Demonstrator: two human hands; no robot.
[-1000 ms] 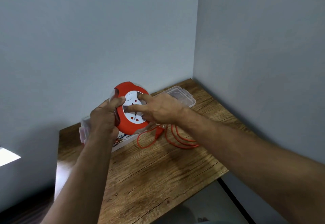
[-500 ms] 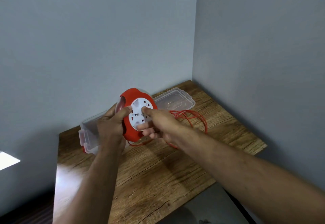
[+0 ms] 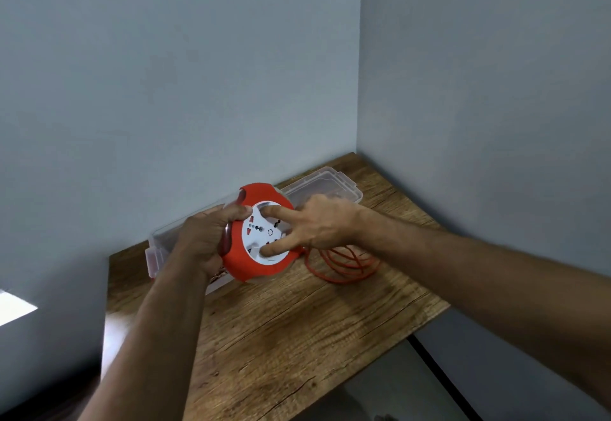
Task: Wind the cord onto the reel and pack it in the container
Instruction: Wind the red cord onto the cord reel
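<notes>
A round red cord reel with a white socket face is held in the air above the wooden table. My left hand grips its left rim, thumb over the top edge. Two straight fingers of my right hand press on the white face, one near the top and one near the bottom. Loose orange cord lies in loops on the table just right of the reel. The clear plastic container stands behind the reel against the wall, partly hidden by my left hand.
A clear lid lies at the back near the room corner. Grey walls close the table on the far and right sides. The table's front edge runs diagonally at lower right, with floor below it.
My right hand has shifted around the white face, its fingers now spread top and bottom. The cord loops have dropped flatter onto the table. My left hand keeps its hold.
</notes>
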